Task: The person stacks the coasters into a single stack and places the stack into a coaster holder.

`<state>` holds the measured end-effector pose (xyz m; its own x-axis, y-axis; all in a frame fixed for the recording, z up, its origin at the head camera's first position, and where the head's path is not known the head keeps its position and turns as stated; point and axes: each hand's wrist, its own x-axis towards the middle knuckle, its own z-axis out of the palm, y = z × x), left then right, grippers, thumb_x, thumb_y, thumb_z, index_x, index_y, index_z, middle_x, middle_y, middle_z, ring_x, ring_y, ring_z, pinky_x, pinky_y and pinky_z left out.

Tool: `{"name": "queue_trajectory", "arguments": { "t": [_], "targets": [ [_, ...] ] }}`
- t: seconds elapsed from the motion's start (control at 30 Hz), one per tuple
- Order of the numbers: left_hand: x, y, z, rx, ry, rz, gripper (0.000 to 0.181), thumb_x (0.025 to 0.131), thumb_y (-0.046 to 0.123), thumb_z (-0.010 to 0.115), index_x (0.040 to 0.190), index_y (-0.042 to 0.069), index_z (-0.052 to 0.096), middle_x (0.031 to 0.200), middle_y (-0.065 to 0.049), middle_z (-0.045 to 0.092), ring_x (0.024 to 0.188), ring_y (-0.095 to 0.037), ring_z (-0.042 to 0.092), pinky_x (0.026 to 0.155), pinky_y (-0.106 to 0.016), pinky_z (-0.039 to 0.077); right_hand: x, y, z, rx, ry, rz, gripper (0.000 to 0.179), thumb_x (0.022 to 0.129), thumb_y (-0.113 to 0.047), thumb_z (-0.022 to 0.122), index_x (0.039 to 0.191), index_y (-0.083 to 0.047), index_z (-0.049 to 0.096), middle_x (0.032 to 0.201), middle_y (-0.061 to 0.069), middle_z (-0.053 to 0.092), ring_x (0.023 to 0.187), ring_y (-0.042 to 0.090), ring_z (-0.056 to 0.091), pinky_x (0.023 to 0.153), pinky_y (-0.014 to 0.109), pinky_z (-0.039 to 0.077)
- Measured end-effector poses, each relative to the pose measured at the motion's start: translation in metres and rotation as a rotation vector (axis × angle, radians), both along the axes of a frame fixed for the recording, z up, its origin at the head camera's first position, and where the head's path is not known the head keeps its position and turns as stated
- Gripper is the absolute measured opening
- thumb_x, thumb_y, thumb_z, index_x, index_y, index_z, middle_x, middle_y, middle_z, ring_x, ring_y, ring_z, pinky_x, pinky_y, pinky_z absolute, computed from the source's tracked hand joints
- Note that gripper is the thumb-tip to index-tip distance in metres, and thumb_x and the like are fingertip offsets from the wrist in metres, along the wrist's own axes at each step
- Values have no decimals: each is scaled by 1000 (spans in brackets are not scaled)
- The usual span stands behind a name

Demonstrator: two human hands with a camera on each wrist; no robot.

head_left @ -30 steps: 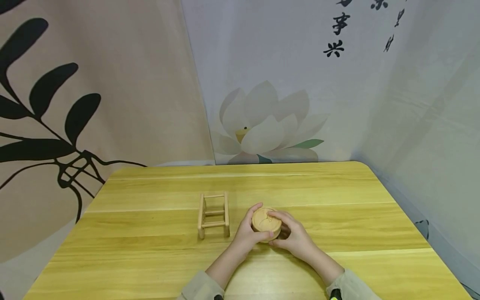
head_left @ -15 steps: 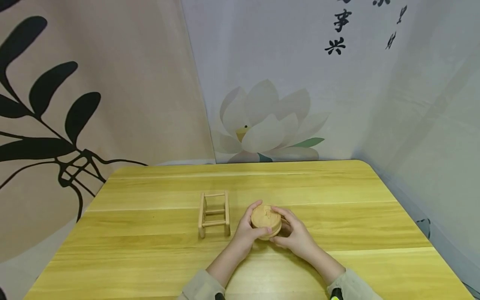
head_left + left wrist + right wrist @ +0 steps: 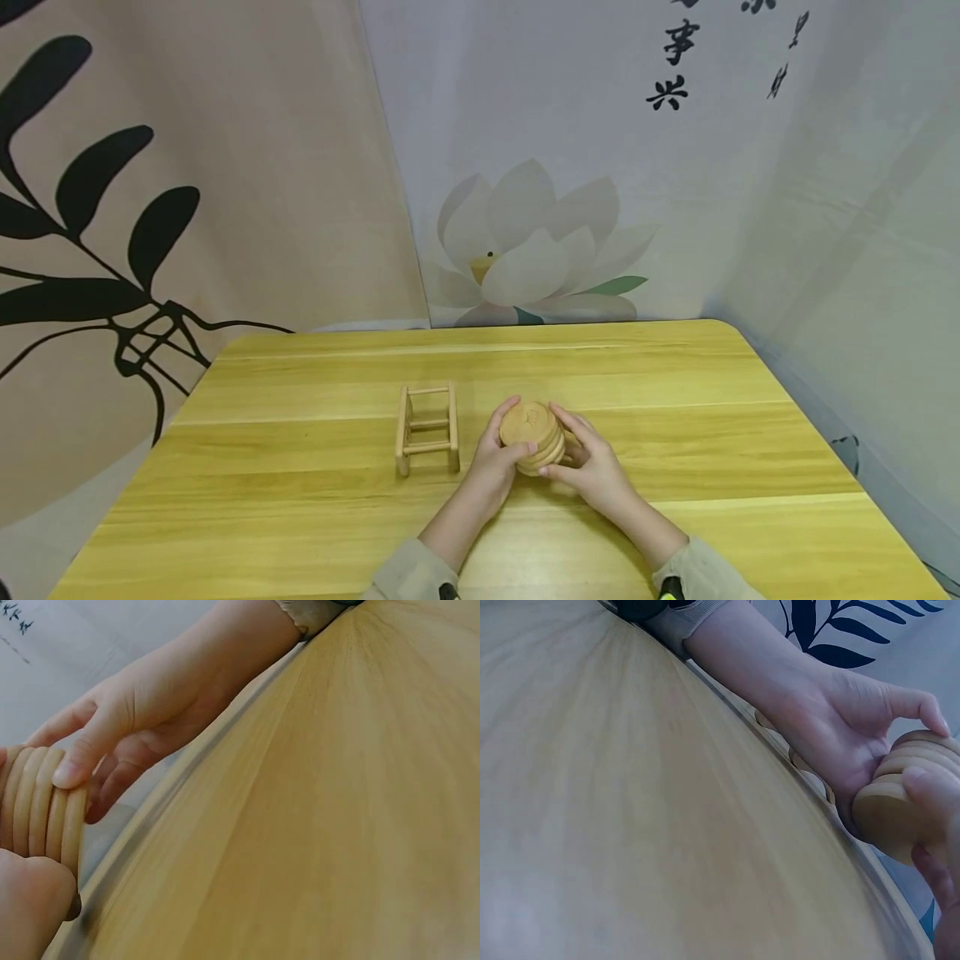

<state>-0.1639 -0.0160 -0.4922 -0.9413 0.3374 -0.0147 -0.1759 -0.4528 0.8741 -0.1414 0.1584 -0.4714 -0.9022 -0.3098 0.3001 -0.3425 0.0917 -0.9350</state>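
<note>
A stack of several round wooden coasters (image 3: pixel 528 423) is held up between both hands over the table, its top face showing a faint carved mark. My left hand (image 3: pixel 491 462) grips its left side, thumb across the near edge and fingers round the far side. My right hand (image 3: pixel 596 468) holds the right side, with the thumb low at the near edge and a fingertip at the upper far rim. In the left wrist view the coasters (image 3: pixel 34 802) sit face to face, edges slightly uneven. The right wrist view shows the pale underside of the lowest coaster (image 3: pixel 885 817).
A small wooden rack (image 3: pixel 427 429) with dowel crossbars stands on the table, left of the hands. The yellow wood-grain table (image 3: pixel 300 517) reaches back to a printed cloth backdrop (image 3: pixel 600 125) with a lotus and dark leaves.
The right fingers have slid off the top face to the far right rim. The stack now leans more, showing more of its layered edges. The rack has stayed in place.
</note>
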Motion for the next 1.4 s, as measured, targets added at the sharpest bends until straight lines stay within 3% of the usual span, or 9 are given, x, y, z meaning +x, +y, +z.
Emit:
{"name": "queue_trajectory", "arguments": {
  "t": [0.2, 0.37, 0.57, 0.73, 0.87, 1.03, 1.4],
  "targets": [
    [-2, 5, 1, 112, -39, 22, 79, 80, 2, 59, 150, 8, 21, 143, -21, 35, 121, -27, 48, 101, -31, 40, 1, -3, 2, 9, 72, -73, 80, 74, 5, 77, 144, 2, 38, 138, 21, 40, 125, 41, 41, 95, 35, 44],
    [-2, 9, 2, 209, -79, 42, 80, 81, 1, 56, 151, 5, 17, 141, -19, 37, 117, -23, 51, 99, -30, 41, 4, -7, 5, 57, 93, -155, 76, 75, 2, 78, 142, 1, 42, 139, 21, 41, 126, 38, 40, 98, 44, 41],
    [-1, 13, 1, 277, -108, 57, 81, 81, 2, 55, 151, 4, 15, 142, -18, 38, 119, -22, 50, 102, -30, 39, 6, -12, 6, 108, 121, -185, 77, 75, 4, 78, 142, 3, 40, 139, 24, 37, 123, 39, 43, 98, 50, 40],
    [0, 16, 1, 313, -118, 66, 80, 81, 4, 55, 151, 3, 16, 142, -18, 37, 120, -21, 49, 103, -30, 38, -2, -11, -12, 95, 125, -194, 82, 74, 5, 79, 145, -2, 39, 140, 20, 36, 122, 38, 44, 96, 45, 42],
    [2, 18, 2, 357, -141, 64, 79, 82, 4, 54, 151, 3, 14, 143, -18, 36, 119, -21, 49, 102, -31, 38, -7, -10, -22, 95, 136, -219, 84, 72, -2, 82, 145, -11, 41, 140, 13, 38, 126, 34, 41, 101, 42, 37],
    [6, 22, 3, 360, -170, 48, 79, 84, 6, 53, 151, 8, 12, 142, -15, 36, 118, -21, 51, 100, -31, 41, -8, -10, -24, 123, 180, -243, 87, 71, -11, 85, 145, -19, 42, 139, 6, 39, 126, 31, 41, 101, 46, 36],
    [7, 26, 1, 284, -139, 22, 80, 82, 6, 53, 151, 6, 12, 143, -17, 33, 114, -20, 51, 97, -29, 43, -8, -9, -26, 166, 223, -293, 93, 64, -8, 89, 145, -15, 43, 139, 6, 39, 125, 28, 41, 99, 52, 37]
  ]
}}
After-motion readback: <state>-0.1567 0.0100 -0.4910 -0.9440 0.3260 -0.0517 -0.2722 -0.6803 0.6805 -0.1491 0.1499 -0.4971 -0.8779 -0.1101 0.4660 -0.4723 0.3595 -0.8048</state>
